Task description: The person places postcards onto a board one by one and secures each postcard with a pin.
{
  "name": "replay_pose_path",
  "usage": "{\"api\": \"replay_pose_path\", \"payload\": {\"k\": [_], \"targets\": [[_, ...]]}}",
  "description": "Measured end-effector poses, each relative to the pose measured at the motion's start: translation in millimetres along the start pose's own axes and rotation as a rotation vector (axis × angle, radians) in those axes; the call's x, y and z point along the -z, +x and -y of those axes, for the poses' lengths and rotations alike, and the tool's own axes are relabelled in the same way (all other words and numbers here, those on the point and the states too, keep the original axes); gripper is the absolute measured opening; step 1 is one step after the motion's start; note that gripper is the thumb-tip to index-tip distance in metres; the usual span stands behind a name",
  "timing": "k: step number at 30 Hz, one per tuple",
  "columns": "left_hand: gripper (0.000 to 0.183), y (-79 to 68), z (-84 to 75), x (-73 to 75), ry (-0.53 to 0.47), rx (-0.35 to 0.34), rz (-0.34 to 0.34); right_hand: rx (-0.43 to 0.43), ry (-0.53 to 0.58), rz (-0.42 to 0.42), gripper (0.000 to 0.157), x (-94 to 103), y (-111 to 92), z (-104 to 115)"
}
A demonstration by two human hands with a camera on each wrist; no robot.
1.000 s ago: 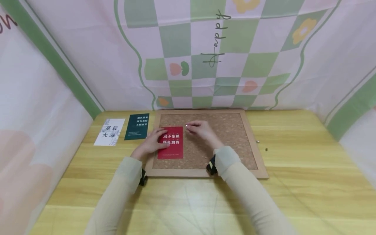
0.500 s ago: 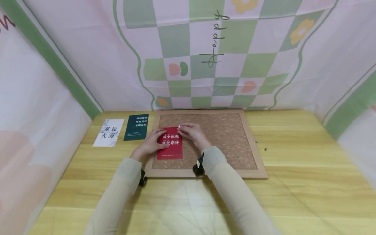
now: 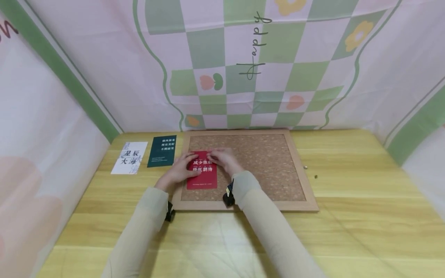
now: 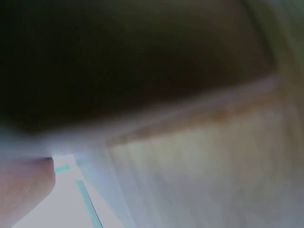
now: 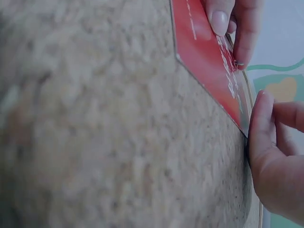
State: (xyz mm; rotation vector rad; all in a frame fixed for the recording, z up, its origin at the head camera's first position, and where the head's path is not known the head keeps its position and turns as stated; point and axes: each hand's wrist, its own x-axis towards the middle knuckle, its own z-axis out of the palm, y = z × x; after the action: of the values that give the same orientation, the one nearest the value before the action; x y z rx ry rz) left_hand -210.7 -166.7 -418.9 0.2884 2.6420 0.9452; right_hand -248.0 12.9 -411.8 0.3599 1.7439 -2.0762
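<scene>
A red card (image 3: pixel 201 181) with white characters lies on the left part of the framed cork board (image 3: pixel 260 166). My left hand (image 3: pixel 179 170) rests on its left side, thumb and fingers spread over the card. At the upper right corner, my right hand (image 3: pixel 224 159) has thumb and forefinger together, pinching a small thumbtack hidden by the fingers. The right wrist view shows the right hand's fingertips (image 5: pixel 264 97) at the card's corner and the left thumb (image 5: pixel 219 21) on its face. A tiny shiny bit (image 5: pixel 238 63) shows by the left forefinger.
A dark green card (image 3: pixel 162 151) and a white card (image 3: pixel 129 158) lie on the wooden table (image 3: pixel 361 216) left of the board. Two small metal bits, one of them a silver piece (image 3: pixel 305 167), lie off the board's right edge. A patterned cloth (image 3: pixel 243 77) hangs behind.
My right hand has moved left from the bare cork onto the card's upper right corner. The shiny tack at its fingertips has gone out of sight. My left hand has stayed put.
</scene>
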Motion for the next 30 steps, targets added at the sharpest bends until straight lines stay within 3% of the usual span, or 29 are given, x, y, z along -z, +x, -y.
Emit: {"api": "replay_pose_path", "payload": {"k": [5,13,17,30], "targets": [[0.068,0.2,-0.5,0.4,0.009,0.005,0.001,0.013,-0.085,-0.012,0.030,-3.3,-4,1],[0.072,-1.1,-0.9,1.3,-0.005,0.005,-0.008,0.191,-0.514,0.011,0.026,-13.0,-9,1],[0.075,-0.8,0.1,1.2,-0.016,0.014,-0.012,0.256,-0.657,0.010,0.026,-18.6,-9,2],[0.075,1.8,2.1,-2.7,-0.072,0.006,-0.042,0.305,-0.823,0.061,0.023,-24.3,-3,0]]}}
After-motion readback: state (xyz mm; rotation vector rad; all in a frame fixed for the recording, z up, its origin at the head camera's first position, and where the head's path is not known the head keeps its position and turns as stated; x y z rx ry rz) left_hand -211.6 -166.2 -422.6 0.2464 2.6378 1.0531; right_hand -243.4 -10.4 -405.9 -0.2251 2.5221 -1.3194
